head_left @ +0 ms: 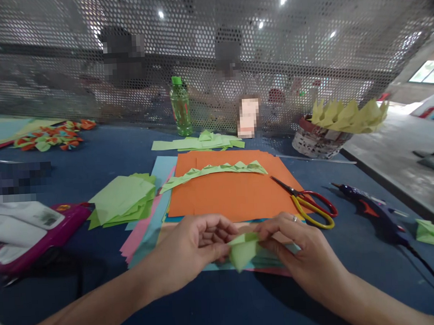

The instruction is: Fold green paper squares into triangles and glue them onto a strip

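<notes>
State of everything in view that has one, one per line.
Left hand: pinching paper
Right hand: pinching paper
Green paper piece: folded, held between both hands
Pointed green strip: folded, lying on orange sheets
Orange sheets: flat, stacked
Scissors: lying down, blades look shut
Glue gun: lying down, corded; hot or cold can't tell
Bottle: upright, capped
Green sheets: loosely stacked
</notes>
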{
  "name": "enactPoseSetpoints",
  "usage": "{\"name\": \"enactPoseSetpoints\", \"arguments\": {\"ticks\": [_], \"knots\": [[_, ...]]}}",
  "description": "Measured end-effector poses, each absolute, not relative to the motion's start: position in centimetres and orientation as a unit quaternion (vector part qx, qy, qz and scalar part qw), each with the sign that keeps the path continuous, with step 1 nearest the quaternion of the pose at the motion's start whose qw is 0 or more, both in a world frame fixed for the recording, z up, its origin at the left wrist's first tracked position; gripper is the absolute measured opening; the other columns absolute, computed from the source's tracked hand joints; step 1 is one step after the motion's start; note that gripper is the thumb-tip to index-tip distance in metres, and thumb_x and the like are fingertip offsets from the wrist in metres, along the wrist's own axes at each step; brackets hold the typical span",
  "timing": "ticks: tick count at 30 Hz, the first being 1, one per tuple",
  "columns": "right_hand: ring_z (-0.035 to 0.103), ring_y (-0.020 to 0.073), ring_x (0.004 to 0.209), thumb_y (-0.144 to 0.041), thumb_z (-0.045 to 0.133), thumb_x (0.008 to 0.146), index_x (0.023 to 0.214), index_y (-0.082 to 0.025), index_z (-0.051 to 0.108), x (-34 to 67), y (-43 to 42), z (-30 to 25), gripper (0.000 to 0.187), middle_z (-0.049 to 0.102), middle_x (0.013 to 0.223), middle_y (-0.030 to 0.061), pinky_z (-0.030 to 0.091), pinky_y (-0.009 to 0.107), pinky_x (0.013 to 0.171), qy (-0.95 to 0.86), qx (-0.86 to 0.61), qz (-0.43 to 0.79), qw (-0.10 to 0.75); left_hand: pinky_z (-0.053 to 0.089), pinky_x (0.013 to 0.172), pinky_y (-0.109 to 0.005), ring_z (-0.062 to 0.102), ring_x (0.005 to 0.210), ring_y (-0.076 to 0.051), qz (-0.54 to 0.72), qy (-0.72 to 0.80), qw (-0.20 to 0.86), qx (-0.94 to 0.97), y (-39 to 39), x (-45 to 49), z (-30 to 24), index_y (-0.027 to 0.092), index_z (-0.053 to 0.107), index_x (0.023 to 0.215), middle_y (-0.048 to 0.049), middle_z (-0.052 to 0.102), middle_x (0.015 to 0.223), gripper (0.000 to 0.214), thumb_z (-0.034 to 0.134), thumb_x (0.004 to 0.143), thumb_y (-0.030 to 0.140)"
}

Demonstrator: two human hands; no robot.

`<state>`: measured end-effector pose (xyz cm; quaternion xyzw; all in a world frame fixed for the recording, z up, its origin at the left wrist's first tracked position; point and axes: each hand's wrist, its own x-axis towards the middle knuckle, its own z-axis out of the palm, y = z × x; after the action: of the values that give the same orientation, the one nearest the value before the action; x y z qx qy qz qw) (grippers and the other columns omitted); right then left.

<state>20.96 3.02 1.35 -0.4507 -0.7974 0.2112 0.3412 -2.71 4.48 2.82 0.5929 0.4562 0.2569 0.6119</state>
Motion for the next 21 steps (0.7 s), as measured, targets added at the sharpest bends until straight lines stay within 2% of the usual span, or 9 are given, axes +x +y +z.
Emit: {"name": "enactPoseSetpoints", "arguments": {"ticks": [5, 9, 11, 13, 18, 21], "knots": [[0.066, 0.0203, 0.106, -0.006, 0.051, 0.094, 0.086, -0.024, 0.063, 21.3, 3.2, 1.3, 0.023, 0.072, 0.103, 0.0044, 0.050, 0.034, 0.087, -0.831, -0.402, 0.147, 0.355, 0.058, 0.077, -0.031, 0.069, 0.083, -0.019, 0.250, 0.461, 0.588, 0.616, 4.6, -2.9, 2.5, 0.015, 0.068, 0.102, -0.0056, 0.071, 0.089, 0.025, 0.067, 0.082, 0.031], [0.058, 0.0243, 0.113, -0.003, 0.052, 0.092, 0.098, -0.025, 0.066, 21.4, 2.9, 0.9, 0.027, 0.062, 0.127, 0.0073, 0.043, 0.041, 0.094, -0.850, -0.417, 0.049, 0.317, 0.057, 0.078, -0.030, 0.069, 0.084, -0.019, 0.263, 0.475, 0.526, 0.654, 4.4, -2.8, 2.5, 0.015, 0.068, 0.101, -0.0062, 0.073, 0.091, 0.025, 0.063, 0.089, 0.037], [0.058, 0.0230, 0.111, -0.004, 0.053, 0.092, 0.110, -0.026, 0.065, 21.2, 2.7, 1.0, 0.031, 0.065, 0.126, 0.0054, 0.040, 0.040, 0.094, -0.878, -0.380, 0.039, 0.290, 0.057, 0.079, -0.029, 0.070, 0.085, -0.019, 0.267, 0.473, 0.516, 0.662, 4.3, -2.7, 2.5, 0.016, 0.068, 0.102, -0.0058, 0.073, 0.092, 0.025, 0.062, 0.091, 0.037], [0.060, 0.0206, 0.105, -0.005, 0.053, 0.094, 0.115, -0.026, 0.064, 20.9, 2.5, 1.3, 0.032, 0.069, 0.118, 0.0016, 0.038, 0.038, 0.092, -0.908, -0.331, 0.041, 0.254, 0.057, 0.080, -0.028, 0.070, 0.085, -0.018, 0.261, 0.473, 0.506, 0.672, 4.2, -2.8, 2.2, 0.018, 0.067, 0.104, -0.0043, 0.074, 0.094, 0.021, 0.060, 0.092, 0.033], [0.062, 0.0174, 0.091, -0.007, 0.051, 0.096, 0.092, -0.020, 0.067, 20.5, 2.4, 1.7, 0.021, 0.073, 0.094, -0.0008, 0.037, 0.035, 0.090, -0.934, -0.284, 0.028, 0.214, 0.057, 0.079, -0.027, 0.069, 0.084, -0.016, 0.266, 0.507, 0.385, 0.723, 4.0, -3.3, 1.3, 0.025, 0.063, 0.115, -0.0008, 0.070, 0.102, 0.025, 0.058, 0.090, 0.022], [0.060, 0.0163, 0.081, -0.009, 0.053, 0.097, 0.089, -0.017, 0.067, 20.7, 2.4, 1.3, 0.019, 0.072, 0.090, 0.0017, 0.041, 0.033, 0.083, -0.934, -0.274, 0.023, 0.227, 0.055, 0.076, -0.026, 0.066, 0.082, -0.014, 0.260, 0.497, 0.299, 0.772, 3.8, -3.3, 0.9, 0.029, 0.062, 0.116, 0.0015, 0.067, 0.107, 0.035, 0.053, 0.088, 0.012]]}}
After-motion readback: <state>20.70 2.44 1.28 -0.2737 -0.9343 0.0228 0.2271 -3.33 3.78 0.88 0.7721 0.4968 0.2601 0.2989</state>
